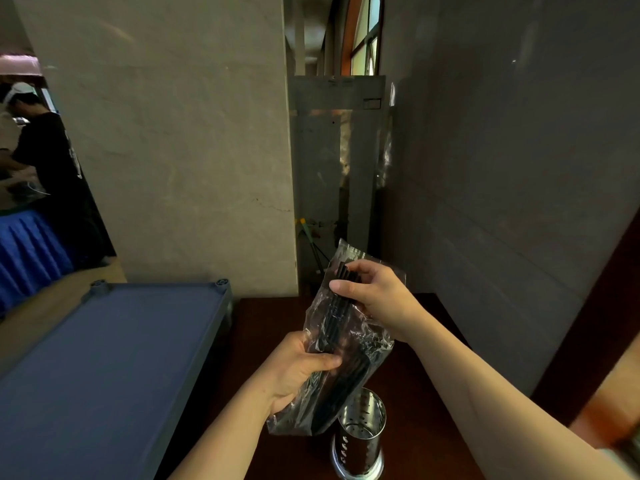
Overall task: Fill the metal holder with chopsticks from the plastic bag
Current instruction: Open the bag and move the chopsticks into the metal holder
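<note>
Above dark table (408, 344), bagged chopsticks (337, 320) between both hands, beside holder (360, 434).

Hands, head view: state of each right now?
Left hand: grip closed around the middle of the plastic bag.
Right hand: fingers pinching the top ends of the black chopsticks at the bag's mouth.

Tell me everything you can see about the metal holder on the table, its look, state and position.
The metal holder is a shiny steel cylinder with rows of small slot holes in its wall and a wider ring base. It stands upright on the dark brown table, near the bottom edge of the view. Its open top shows no chopsticks inside. No hand touches it; the lower end of the plastic bag hangs just beside its rim, and I cannot tell whether they touch.
</note>
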Tool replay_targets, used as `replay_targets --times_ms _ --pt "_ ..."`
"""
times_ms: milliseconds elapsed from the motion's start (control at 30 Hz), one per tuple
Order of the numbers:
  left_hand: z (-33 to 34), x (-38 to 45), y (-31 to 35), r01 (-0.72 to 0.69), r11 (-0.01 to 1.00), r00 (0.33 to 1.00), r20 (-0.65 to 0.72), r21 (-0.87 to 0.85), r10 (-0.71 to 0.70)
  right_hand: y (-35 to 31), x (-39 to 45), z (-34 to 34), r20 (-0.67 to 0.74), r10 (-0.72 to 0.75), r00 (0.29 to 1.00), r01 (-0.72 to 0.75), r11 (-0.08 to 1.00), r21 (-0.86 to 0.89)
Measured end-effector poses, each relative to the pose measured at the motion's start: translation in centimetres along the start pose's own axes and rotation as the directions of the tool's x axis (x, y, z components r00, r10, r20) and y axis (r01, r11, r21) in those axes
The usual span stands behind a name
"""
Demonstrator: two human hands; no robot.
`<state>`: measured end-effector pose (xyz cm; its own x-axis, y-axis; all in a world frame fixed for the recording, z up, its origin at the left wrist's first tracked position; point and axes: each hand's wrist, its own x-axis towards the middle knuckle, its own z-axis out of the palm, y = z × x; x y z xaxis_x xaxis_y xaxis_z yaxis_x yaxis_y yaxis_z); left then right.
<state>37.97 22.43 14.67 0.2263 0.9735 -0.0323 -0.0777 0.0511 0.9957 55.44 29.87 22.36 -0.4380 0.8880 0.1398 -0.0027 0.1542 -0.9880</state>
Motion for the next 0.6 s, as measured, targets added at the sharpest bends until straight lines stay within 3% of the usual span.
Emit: replay_targets --times_ms 300,467,600 --pt "0.2 -0.1 0.1 -0.004 1.000 1.000 0.015 0.016 0.004 -0.8 -0.4 1.1 0.084 -0.060 0.995 0.062 0.998 -0.024" --pt "-0.5 0.2 -0.2 -0.001 0.999 1.000 -0.006 0.048 0.001 -1.7 -0.5 1.2 -0.063 -0.160 0.985 0.158 0.987 -0.039" --pt "-0.9 0.5 -0.4 0.006 0.997 0.999 -0.052 0.072 -0.002 -2.7 -0.2 1.0 -0.105 -0.265 0.958 0.257 0.962 -0.090"
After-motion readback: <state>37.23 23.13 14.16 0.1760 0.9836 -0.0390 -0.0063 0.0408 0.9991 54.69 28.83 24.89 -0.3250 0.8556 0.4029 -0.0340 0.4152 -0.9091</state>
